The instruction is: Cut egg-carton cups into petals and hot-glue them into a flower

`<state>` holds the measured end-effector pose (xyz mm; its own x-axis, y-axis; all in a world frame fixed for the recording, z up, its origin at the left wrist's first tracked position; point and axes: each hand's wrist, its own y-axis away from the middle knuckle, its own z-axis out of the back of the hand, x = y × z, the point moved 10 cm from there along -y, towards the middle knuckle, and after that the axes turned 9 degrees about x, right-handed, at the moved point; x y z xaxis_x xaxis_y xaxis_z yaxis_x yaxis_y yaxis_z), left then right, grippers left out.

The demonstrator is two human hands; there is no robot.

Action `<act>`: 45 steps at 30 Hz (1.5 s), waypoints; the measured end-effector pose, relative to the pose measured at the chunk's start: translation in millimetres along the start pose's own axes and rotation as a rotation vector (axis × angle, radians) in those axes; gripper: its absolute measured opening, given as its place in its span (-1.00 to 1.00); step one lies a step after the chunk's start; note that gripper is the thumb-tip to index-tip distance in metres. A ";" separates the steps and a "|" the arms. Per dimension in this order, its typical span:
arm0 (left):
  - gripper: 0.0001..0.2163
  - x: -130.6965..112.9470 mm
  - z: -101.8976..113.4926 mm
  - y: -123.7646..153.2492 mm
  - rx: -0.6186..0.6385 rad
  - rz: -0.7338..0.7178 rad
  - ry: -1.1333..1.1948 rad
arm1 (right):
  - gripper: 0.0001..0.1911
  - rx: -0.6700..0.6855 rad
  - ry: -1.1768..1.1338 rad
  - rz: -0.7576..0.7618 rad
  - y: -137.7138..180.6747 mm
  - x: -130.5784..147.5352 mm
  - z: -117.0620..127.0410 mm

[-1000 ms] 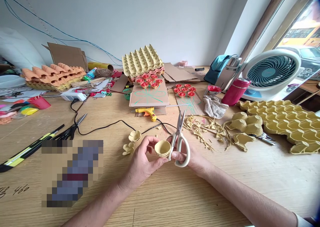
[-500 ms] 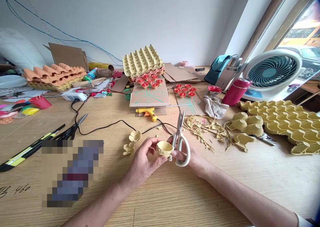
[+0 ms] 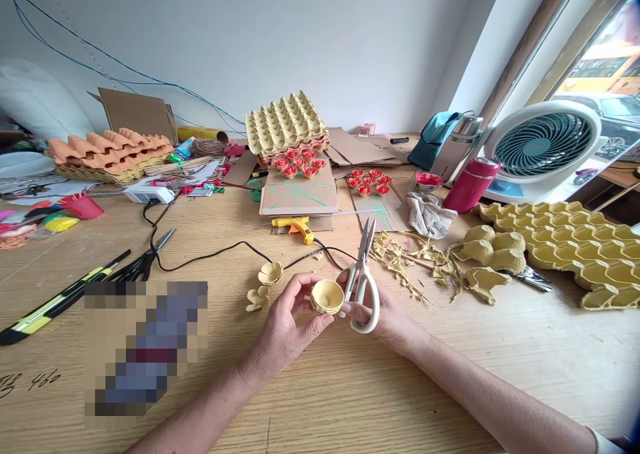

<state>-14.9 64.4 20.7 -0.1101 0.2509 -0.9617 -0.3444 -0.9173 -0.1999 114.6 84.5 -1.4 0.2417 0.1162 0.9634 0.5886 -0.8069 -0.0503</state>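
Over the wooden worktop point(image 3: 320, 401), a small cup point(image 3: 327, 299) tilts toward you, pinched in your left hand point(image 3: 290, 317); just beside it, your right hand point(image 3: 386, 313) grips scissors point(image 3: 361, 265), blades pointing away. Farther off stands a bowl point(image 3: 429, 183), red inside.

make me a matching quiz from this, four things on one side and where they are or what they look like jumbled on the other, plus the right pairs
Things
1. cup
2. white scissors
3. glue gun
4. fan

Places and looks
A. yellow and orange, lying on the desk
B. in the left hand
C. by the window
D. in the right hand

Right pairs: 1-B, 2-D, 3-A, 4-C
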 end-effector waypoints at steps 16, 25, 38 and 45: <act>-0.51 17.9 -8.1 -0.3 0.036 0.115 0.145 | -0.45 -0.065 0.020 0.035 0.0 -3.9 9.2; -0.48 20.0 -12.8 1.2 0.095 0.214 0.299 | -0.47 -0.087 0.092 0.100 0.4 2.6 14.9; -0.67 18.0 -24.5 0.0 0.170 0.297 0.496 | -0.72 0.067 0.313 0.205 7.4 15.6 -4.8; -0.59 20.0 -6.4 -1.5 0.042 0.200 0.108 | -0.72 -0.012 0.352 0.245 10.3 27.2 4.3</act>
<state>-10.6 68.8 0.5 -0.0806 0.0287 -0.9963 -0.3649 -0.9310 0.0027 130.5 81.7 23.2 0.0937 -0.2827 0.9546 0.5371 -0.7930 -0.2876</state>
